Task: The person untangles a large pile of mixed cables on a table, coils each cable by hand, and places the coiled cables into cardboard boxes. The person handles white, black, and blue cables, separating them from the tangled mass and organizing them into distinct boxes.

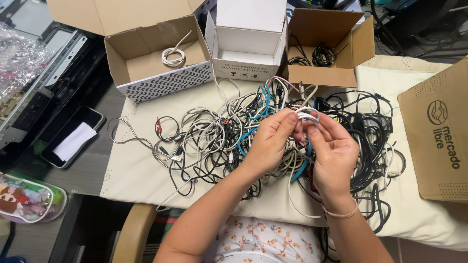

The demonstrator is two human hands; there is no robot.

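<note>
Pinching a white cable (306, 115) between closed left hand (269, 141) and right hand (333, 152) above the tangled pile (234, 131), with few coils boxed far behind, most unsorted.

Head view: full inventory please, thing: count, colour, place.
cable pile: one tangle, white, black, blue, middle of the cloth
cloth: one, cream, over the table
patterned box: one, brown, back left, holds a white coiled cable
white box: one, back middle
brown box: one, back right, holds black cables
flat cardboard: one, brown, right edge
phone: one, black, left
bracelet: one, pink, right wrist
left hand; right hand: both pinch a white cable
</note>
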